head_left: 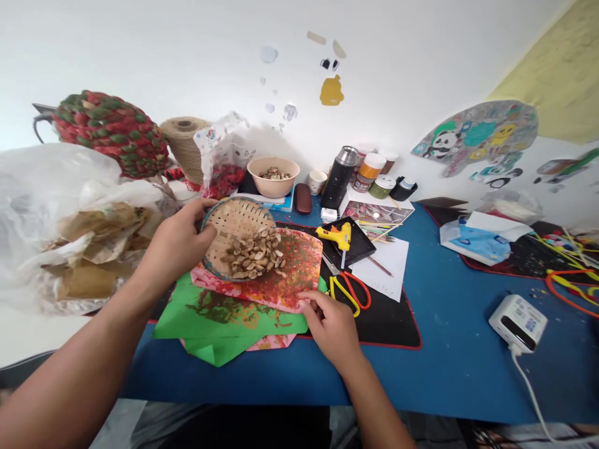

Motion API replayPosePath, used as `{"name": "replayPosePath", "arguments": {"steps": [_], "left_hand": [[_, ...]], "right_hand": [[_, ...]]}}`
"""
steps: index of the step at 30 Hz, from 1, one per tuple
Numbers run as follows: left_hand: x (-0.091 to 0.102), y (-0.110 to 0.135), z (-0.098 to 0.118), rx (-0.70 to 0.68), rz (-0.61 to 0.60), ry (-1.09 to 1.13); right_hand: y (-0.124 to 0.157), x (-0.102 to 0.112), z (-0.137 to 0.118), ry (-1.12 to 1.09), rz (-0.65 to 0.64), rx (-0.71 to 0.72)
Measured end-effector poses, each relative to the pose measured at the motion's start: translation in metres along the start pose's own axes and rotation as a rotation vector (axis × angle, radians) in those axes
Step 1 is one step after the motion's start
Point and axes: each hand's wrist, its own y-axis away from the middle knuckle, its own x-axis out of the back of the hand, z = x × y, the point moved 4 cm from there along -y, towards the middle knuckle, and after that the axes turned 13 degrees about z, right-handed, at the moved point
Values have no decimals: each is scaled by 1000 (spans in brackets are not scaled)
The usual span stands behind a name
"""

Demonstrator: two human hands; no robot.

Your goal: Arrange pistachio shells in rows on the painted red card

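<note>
My left hand (185,240) grips the rim of a shallow woven basket (222,231), thumb inside and fingers behind. The basket is tilted toward the right. Peanut shells (255,254) lie heaped on its lower right side, a few at the edge. Beneath it is a red, paint-stained sheet (299,268). My right hand (330,324) pinches the near right corner of that sheet between thumb and fingers. Under the red sheet lies green paper (224,330) with brown paint smears, and some pink paper (274,342) shows below that.
Scissors with red and yellow handles (349,293) lie right of the sheets, by a yellow glue gun (337,236) on a black tray. A beige bowl (274,184), a black thermos (339,178) and paint jars (369,171) stand behind. A plastic bag (70,206) sits left, a white device (518,321) right.
</note>
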Motion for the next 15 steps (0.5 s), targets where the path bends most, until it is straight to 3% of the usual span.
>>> {"name": "replayPosePath", "arguments": {"steps": [15], "left_hand": [[-1,-5,-6,44,-1,29]], "right_hand": [[0,1,-2,28,13,66]]}}
